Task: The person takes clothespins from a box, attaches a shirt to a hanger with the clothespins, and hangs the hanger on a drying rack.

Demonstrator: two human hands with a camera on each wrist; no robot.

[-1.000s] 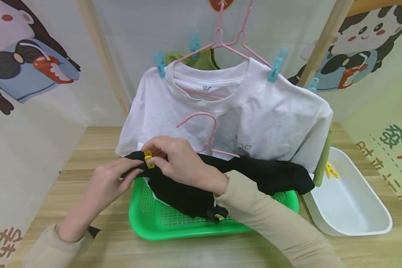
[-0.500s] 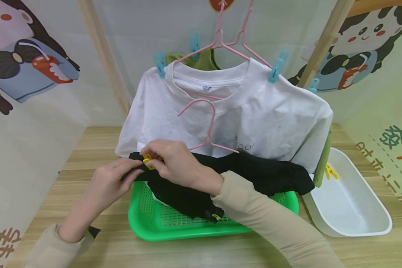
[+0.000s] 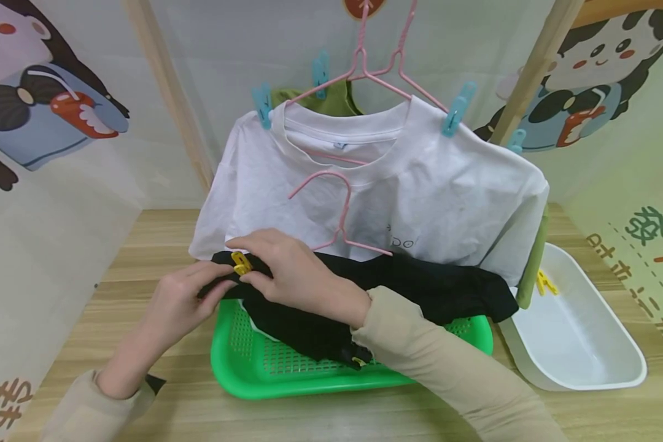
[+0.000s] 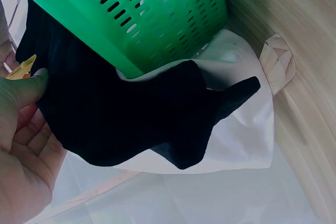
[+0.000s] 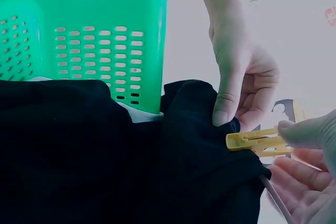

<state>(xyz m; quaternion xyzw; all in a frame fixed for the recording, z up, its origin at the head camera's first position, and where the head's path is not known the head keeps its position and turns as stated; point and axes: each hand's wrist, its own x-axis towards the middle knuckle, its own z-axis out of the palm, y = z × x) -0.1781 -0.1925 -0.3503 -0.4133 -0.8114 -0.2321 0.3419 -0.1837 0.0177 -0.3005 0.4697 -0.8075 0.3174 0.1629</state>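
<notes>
A black garment (image 3: 453, 288) lies across the green basket (image 3: 276, 388), with a pink hanger (image 3: 344, 212) whose hook rises from it. My left hand (image 3: 174, 304) pinches the garment's left end between thumb and fingers. On that edge sits a yellow clothespin (image 3: 241, 263), just right of the left fingertips. My right hand (image 3: 295, 270) is around this clothespin with thumb and index finger spread apart. In the right wrist view, the thumb is right at the handle end of the clothespin (image 5: 257, 140), and its other end is on the black cloth (image 5: 199, 156).
Behind, a white T-shirt (image 3: 447, 172) hangs on a pink hanger with blue clothespins (image 3: 458, 110); an olive garment (image 3: 334, 98) hangs farther back. At right stands a white tub (image 3: 574, 350) with a yellow clothespin (image 3: 546, 282). Wooden posts (image 3: 168, 92) flank the hanging clothes.
My right thumb and index finger have spread from their pinch on the yellow clothespin, which stays on the cloth and has turned slightly. The left hand keeps its hold. The hanger hook rose, then dipped slightly.
</notes>
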